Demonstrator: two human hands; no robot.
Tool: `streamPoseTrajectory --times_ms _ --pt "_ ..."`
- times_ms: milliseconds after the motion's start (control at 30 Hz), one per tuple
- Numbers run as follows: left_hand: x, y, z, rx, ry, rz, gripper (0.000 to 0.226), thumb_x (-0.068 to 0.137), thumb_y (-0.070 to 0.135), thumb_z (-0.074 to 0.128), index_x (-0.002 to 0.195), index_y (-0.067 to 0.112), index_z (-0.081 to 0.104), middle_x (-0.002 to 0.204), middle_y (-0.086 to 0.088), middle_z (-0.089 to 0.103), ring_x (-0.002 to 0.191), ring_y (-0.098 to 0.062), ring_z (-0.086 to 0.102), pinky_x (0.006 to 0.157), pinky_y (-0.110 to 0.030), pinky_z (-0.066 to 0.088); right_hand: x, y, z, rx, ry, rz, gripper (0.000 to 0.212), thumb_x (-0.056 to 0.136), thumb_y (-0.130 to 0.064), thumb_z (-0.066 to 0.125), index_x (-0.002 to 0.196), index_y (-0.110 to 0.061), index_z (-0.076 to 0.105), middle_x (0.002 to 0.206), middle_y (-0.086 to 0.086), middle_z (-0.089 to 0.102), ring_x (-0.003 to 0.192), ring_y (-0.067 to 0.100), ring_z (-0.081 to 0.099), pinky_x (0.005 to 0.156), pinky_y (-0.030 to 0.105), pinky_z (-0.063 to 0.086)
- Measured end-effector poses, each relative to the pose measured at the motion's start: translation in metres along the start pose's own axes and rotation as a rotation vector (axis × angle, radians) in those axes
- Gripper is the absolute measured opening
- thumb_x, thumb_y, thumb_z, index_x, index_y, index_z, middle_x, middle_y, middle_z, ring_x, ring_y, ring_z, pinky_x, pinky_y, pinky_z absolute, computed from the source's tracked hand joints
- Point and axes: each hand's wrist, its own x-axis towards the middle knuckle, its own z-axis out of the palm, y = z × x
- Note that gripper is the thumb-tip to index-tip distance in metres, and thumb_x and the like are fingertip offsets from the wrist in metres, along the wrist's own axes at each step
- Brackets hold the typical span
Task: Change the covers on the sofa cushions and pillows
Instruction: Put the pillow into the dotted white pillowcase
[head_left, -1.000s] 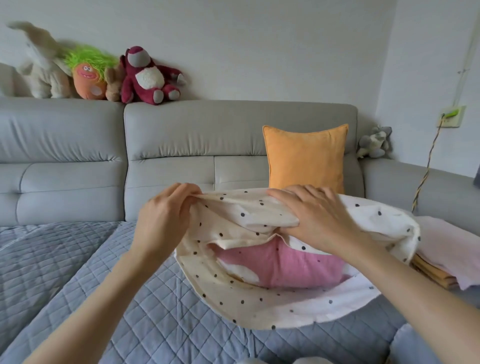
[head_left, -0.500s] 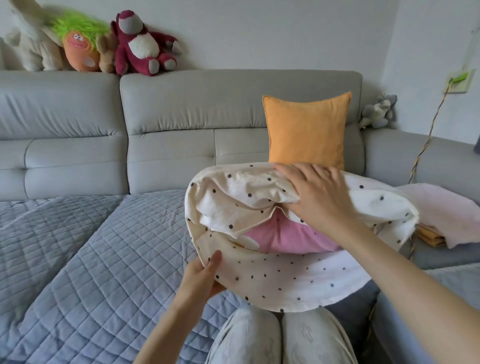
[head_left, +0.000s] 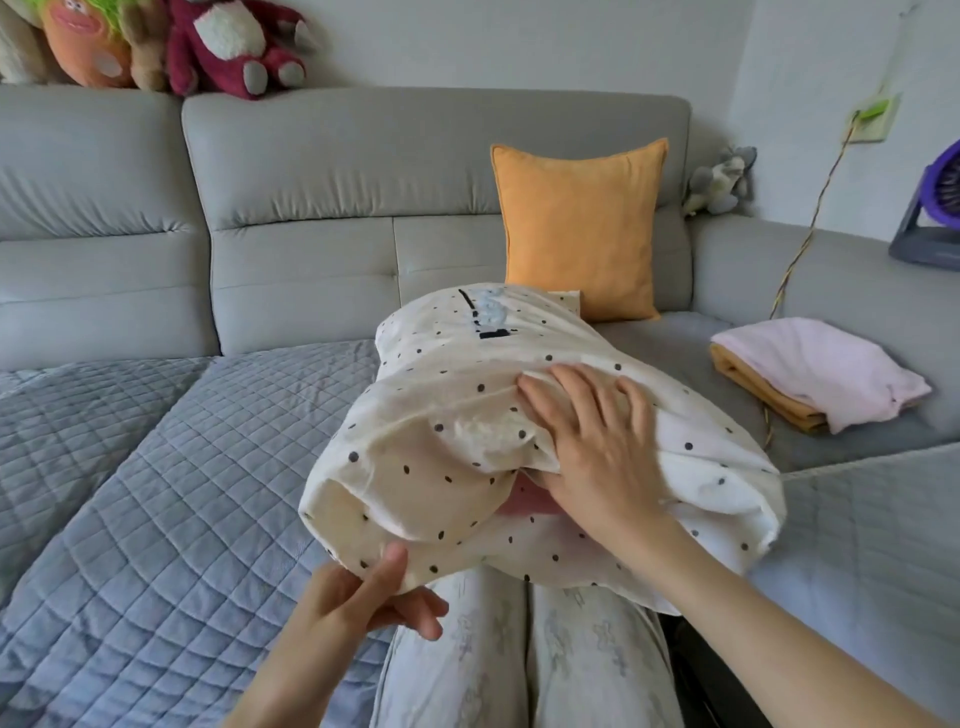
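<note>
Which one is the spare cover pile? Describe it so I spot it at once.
Start at the grey corner sofa and follow its seat right, past the upright orange cushion. There lies the folded pale pink cloth stacked on a folded mustard-orange cloth. It is the only flat folded stack; everything nearby is stuffed.

Matt dotted cotton cover (head_left: 452, 415), quilted grey throw (head_left: 156, 493), smooth leather-like sofa (head_left: 311, 171)

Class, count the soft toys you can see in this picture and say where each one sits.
5: four on the sofa back at top left, a cream toy, orange toy, brown toy and maroon bear; a grey toy at the corner. Others may be cropped out.
</note>
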Motion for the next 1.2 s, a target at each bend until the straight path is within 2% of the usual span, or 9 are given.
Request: streamPoseTrajectory --times_ms 133,233,333,533,800,967,1067,1133,1200 --pt "0.006 0.006 0.01 0.068 0.061 0.09 0.031 0.085 0.027 0.05 0.089 0.005 0.071 0.084 -0.012 0.073 0.087 -0.018 0.07 0.074 -0.015 0.052 0.003 0.007 -0.009 0.045 -0.014 -0.037 0.061 0.079 -0.039 0.056 0.136 -0.028 0.038 0.136 0.004 0.049 0.127 0.026 0.045 0.103 0.048 0.03" --pt "0.013 0.001 0.015 0.082 0.148 0.134 0.026 0.08 0.03 0.056 0.101 0.019 0.067 0.097 0.006 0.073 0.096 -0.01 0.067 0.085 -0.023 0.047 -0.012 0.007 -0.012 0.065 -0.071 -0.075 0.07 0.074 -0.031 0.062 0.138 -0.027 0.036 0.141 0.004 0.045 0.132 0.025 0.04 0.106 0.049 0.028" --pt "0.021 -0.005 0.017 -0.102 0.201 0.107 0.029 0.086 0.017 0.055 0.114 0.011 0.062 0.109 -0.001 0.07 0.105 -0.017 0.064 0.094 -0.037 0.05 -0.038 0.013 -0.018 0.069 -0.119 -0.111 0.078 0.078 -0.048 0.063 0.144 -0.028 0.028 0.149 0.004 0.036 0.139 0.022 0.029 0.111 0.05 0.022" --pt "0.057 0.027 0.025 -0.237 0.136 0.241 0.034 0.092 0.017 0.049 0.124 0.007 0.055 0.119 -0.008 0.065 0.113 -0.019 0.06 0.095 -0.035 0.048 -0.079 0.044 -0.046 0.12 -0.087 -0.032 0.072 0.082 -0.059 0.051 0.142 -0.025 0.032 0.151 0.007 0.029 0.142 0.024 0.022 0.112 0.058 0.017" --pt "0.153 0.13 0.046 -0.084 0.157 0.414 0.02 0.097 0.024 0.049 0.086 0.016 0.064 0.084 -0.001 0.064 0.079 -0.011 0.058 0.091 -0.031 0.047 -0.034 0.128 -0.066 -0.019 -0.05 -0.137 0.065 0.074 -0.064 0.056 0.126 -0.025 0.05 0.149 0.008 0.029 0.14 0.031 0.023 0.11 0.058 0.021" --pt "0.208 0.179 0.044 0.057 0.231 0.456 0.024 0.095 0.025 0.051 0.08 0.013 0.065 0.082 -0.004 0.065 0.081 -0.018 0.057 0.089 -0.036 0.046 0.04 0.178 -0.059 0.073 0.076 0.029 0.033 0.089 -0.035 0.049 0.087 -0.01 0.07 0.138 0.014 0.044 0.131 0.029 0.038 0.1 0.043 0.04" --pt "0.232 0.202 0.04 0.067 0.311 0.493 0.025 0.094 0.02 0.05 0.075 0.014 0.064 0.065 0.004 0.065 0.062 -0.008 0.058 0.065 -0.017 0.046 0.092 0.19 -0.053 0.299 0.132 0.27 0.051 0.09 -0.049 0.044 0.086 -0.005 0.071 0.124 0.012 0.055 0.11 0.025 0.052 0.083 0.033 0.043" --pt "0.24 0.215 0.034 0.052 0.357 0.5 0.025 0.093 0.016 0.05 0.071 0.015 0.062 0.059 0.007 0.063 0.051 -0.001 0.055 0.046 -0.01 0.038 0.126 0.193 -0.048 0.399 0.137 0.341 0.038 0.09 -0.037 0.052 0.088 -0.003 0.07 0.116 0.009 0.057 0.1 0.027 0.058 0.076 0.029 0.04" --pt "0.243 0.222 0.021 0.076 0.367 0.56 0.028 0.094 0.014 0.048 0.071 0.015 0.063 0.059 0.008 0.066 0.05 0.001 0.056 0.044 -0.009 0.038 0.16 0.196 -0.04 0.425 0.193 0.339 0.023 0.091 -0.022 0.058 0.088 -0.002 0.068 0.109 0.006 0.059 0.095 0.026 0.059 0.074 0.03 0.042"
